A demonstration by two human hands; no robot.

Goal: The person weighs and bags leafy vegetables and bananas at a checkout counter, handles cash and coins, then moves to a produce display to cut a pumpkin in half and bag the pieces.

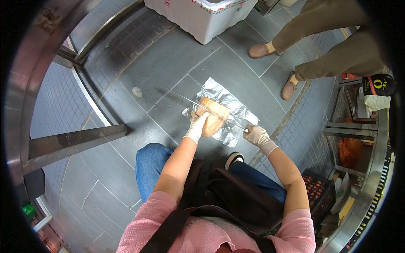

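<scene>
A large orange-brown piece of food [214,124], which may be a ham or a loaf, stands over crumpled aluminium foil [242,111] on the tiled floor. My gloved left hand [197,125] grips its lower left side. In my gloved right hand [254,134] is the handle of a long thin blade [182,95]. The blade lies across the food and reaches out past it to the upper left. Whether it has cut into the food, I cannot tell.
A white foam box [202,22] stands ahead. Another person's brown shoes [288,88] are at the upper right. A metal table leg [79,142] is on the left; a metal shelf [351,130] and black crate [318,189] are on the right. A pale scrap [137,92] lies on the floor.
</scene>
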